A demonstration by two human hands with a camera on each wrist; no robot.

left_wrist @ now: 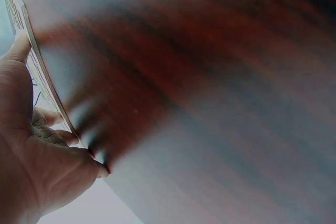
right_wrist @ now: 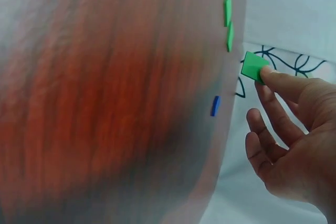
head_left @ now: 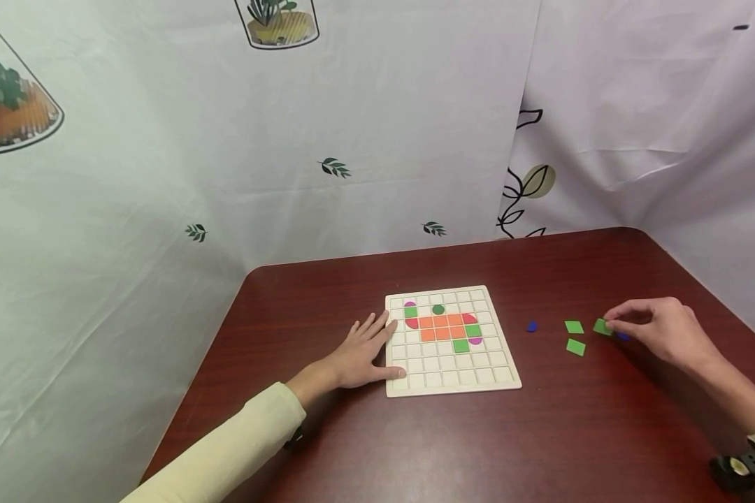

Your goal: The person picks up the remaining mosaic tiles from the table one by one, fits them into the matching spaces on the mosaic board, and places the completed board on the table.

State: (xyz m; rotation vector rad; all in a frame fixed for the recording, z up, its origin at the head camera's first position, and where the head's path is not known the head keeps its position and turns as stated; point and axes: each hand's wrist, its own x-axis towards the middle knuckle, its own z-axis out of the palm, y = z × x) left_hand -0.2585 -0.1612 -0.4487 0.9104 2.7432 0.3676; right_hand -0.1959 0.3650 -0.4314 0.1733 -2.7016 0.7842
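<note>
One green tile (head_left: 602, 327) is pinched between the thumb and a finger of the right hand (head_left: 667, 334), at the right of the head view; in the right wrist view it is shown at the right of the frame, against the pale cloth (head_left: 384, 105). The other fingers of that hand are seen there loosely bent. Two more green tiles (head_left: 574, 327) are laid on the dark red worktop (head_left: 465, 447), just left of the held one, and a blue piece (head_left: 532, 326) is set farther left. A second blue piece (head_left: 623, 337) is partly covered by the right hand in the head view (it is shown whole in the right wrist view).

The left hand (head_left: 358, 356) is spread wide at the left edge of the gridded board (head_left: 437, 381), which is placed right of centre in the lower half of the head view and touched by the thumb and fingertips. On its grid, six orange squares (head_left: 442, 333) are grouped in two rows, with green squares (head_left: 461, 346), red pieces (head_left: 469, 318), magenta pieces (head_left: 475, 341) and a dark green disc (head_left: 438, 309) arranged around them. Both forearms are covered by cream sleeves (head_left: 245, 436).
</note>
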